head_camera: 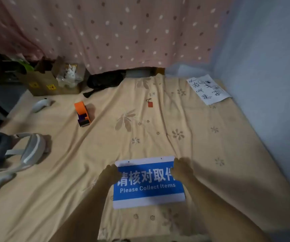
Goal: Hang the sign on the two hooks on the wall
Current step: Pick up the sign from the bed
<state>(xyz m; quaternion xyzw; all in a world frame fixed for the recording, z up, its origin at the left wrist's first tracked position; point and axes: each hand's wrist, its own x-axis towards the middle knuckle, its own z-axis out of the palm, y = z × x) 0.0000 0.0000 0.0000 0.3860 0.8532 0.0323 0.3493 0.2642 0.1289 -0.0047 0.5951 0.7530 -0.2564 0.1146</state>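
- Sign (149, 184) lies low in the centre of the frame on the yellow flowered sheet (158, 119); it is blue with white bands along its top and bottom edges, white Chinese characters and the words "Please Collect Items"
- Two small dark holes show in its upper white band
- Our left hand (110, 173) is at the sign's upper left edge, fingers curled over that edge and covering part of the first character; it looks to be gripping the edge, though blur hides how firmly
- Our right hand (181, 168) is at the upper right corner, fingers bent onto the edge in the same way, over the last character
- Both forearms run down to the bottom of the frame on either side of the sign
- Above and left of centre stands an orange tape dispenser (82, 113), and a small orange tag (150, 103) lies just above centre
- A grey headset (16, 151) rests at the left edge
- A white sheet of handwritten paper (208, 89) lies in the upper right, beside the pale blue wall (271, 75)
- A pink dotted curtain (123, 32) fills the top of the frame, with a cardboard box (53, 81) under it at upper left
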